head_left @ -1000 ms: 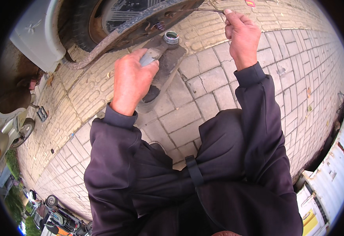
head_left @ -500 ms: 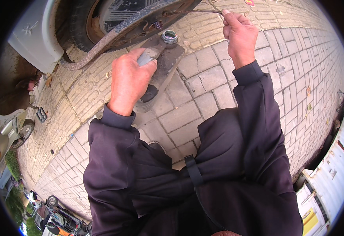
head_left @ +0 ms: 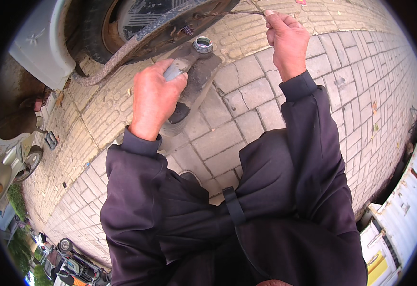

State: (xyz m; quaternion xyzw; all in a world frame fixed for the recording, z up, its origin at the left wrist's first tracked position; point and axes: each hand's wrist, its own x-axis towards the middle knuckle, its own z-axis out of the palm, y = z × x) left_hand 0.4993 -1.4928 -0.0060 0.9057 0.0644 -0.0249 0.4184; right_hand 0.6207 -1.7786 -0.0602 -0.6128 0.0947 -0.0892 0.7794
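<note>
My left hand [head_left: 156,93] is closed round the pale grey handle of a grimy jug [head_left: 202,71], which stands on the paving. The jug's threaded round mouth [head_left: 203,45] is uncapped and faces up. Up and to the right, my right hand [head_left: 288,45] pinches the end of a thin rusty rod [head_left: 239,12] between thumb and fingers. The rod runs left to a rusty metal bar [head_left: 146,38] beside a vehicle's wheel [head_left: 96,31]. A small coil spring [head_left: 188,30] shows on that bar, just above the jug's mouth.
A pale vehicle panel [head_left: 39,43] overhangs at the upper left. Below it are a black pedal [head_left: 51,140] and another small vehicle [head_left: 8,162]. At the lower left stands a wheeled machine [head_left: 80,262]. A white corrugated panel [head_left: 399,205] lies along the right edge.
The whole view has shifted a little. Both hands keep the same holds on the jug and the rod, and nothing else has visibly moved.
</note>
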